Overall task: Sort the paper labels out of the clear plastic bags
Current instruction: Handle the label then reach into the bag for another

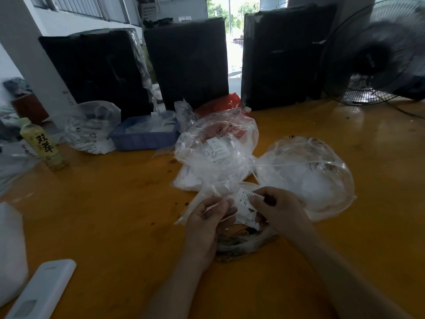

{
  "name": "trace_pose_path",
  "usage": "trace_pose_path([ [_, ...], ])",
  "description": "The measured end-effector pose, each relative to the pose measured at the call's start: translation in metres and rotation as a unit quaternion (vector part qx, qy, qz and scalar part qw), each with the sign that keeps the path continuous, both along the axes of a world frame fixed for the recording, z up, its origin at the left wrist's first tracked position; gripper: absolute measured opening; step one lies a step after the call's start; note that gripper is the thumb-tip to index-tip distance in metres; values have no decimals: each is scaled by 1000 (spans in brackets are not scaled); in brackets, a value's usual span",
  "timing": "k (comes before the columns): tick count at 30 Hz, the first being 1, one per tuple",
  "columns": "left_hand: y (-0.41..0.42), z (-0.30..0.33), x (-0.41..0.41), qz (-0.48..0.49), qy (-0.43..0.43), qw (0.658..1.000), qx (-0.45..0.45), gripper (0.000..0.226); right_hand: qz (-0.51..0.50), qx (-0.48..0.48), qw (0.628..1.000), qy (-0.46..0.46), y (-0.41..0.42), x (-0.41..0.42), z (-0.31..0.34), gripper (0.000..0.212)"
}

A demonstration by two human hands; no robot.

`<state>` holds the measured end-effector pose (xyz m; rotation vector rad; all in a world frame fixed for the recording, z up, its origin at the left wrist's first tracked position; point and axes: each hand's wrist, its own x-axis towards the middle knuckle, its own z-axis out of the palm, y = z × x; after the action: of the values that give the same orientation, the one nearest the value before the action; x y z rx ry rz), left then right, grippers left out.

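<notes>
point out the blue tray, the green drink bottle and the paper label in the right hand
blue tray (145, 140), head view, on its front wall
green drink bottle (44, 146), head view, on its printed label
paper label (244, 199), head view, on its printed face beside the right hand (276, 210)

Single head-worn view, wide-angle, looking forward and down across the glossy orange-yellow wooden table (110, 203). Both forearms enter from the bottom edge; left hand (207, 224) and right hand (276, 210) sit close under the lens, low centre. Farther off, three upright black wrapped bundles (188, 63) line the table's back edge. Black wire-caged electric fan (377, 54) bends at the upper right, distorted by the lens.
</notes>
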<state>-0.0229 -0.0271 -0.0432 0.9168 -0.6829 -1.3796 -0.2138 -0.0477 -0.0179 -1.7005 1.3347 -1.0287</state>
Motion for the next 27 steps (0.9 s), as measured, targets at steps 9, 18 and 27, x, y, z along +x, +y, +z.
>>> trace_pose_path([
  [9,6,1,-5,4,-138,990,-21,38,-8,-20,1000,-13,0,0,2,11],
  [18,7,2,-5,13,-88,996,-14,15,-18,-58,997,51,-1,-1,3,12],
  [27,5,0,-6,7,-90,996,-23,38,-35,-124,987,99,-3,0,0,7],
])
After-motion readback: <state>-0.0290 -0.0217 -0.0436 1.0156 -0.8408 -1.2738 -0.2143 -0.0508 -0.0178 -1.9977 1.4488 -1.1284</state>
